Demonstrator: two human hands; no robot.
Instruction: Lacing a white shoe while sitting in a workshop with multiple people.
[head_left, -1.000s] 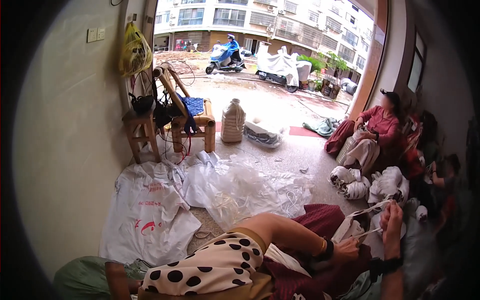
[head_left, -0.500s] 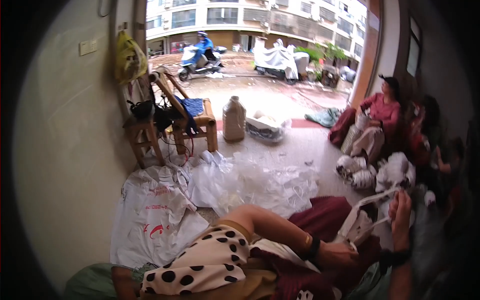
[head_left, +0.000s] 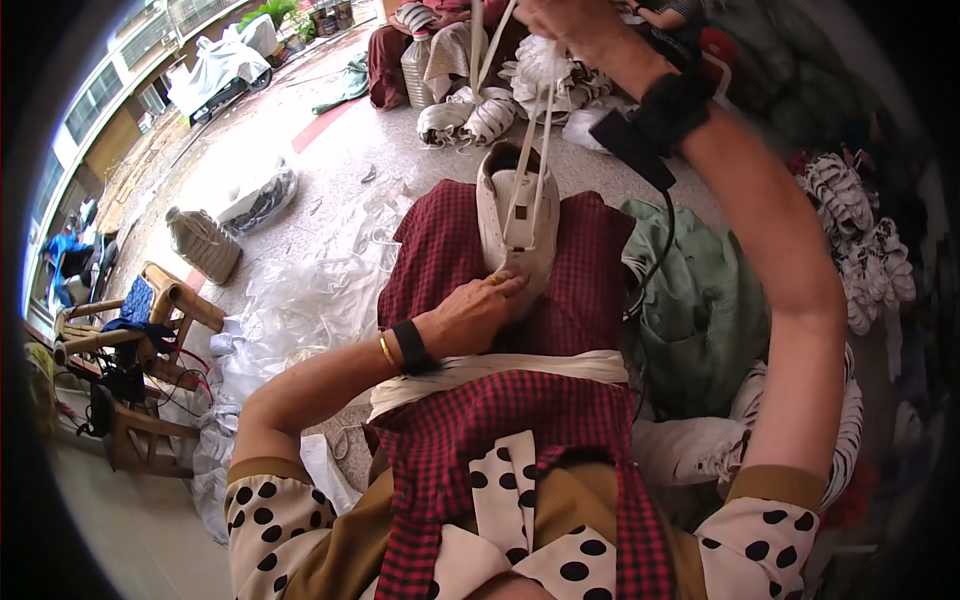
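Note:
A white shoe (head_left: 520, 215), apparently an upper, lies on my lap over a dark red checked apron (head_left: 435, 240). Its heel opening points away from me and its toe toward me. My left hand (head_left: 475, 310) grips the toe end, fingers curled against it. Long white shoelaces (head_left: 537, 150) run up from the shoe's eyelets and stretch taut away from me. At the top edge of the view, my right hand (head_left: 570, 25) is closed on the laces with the arm reaching out. Part of its fingers is cut off by the frame.
Crumpled clear plastic (head_left: 300, 290) covers the floor at left, near a bamboo chair (head_left: 170, 300) and a plastic jug (head_left: 203, 243). White shoe bundles (head_left: 465, 120) lie ahead beside a seated person. A green sack (head_left: 700, 300) and more shoes (head_left: 860, 240) are at right.
The view has swung right and down toward my lap. My right hand has moved farther out from the shoe, pulling the laces long; my left hand stays at the shoe.

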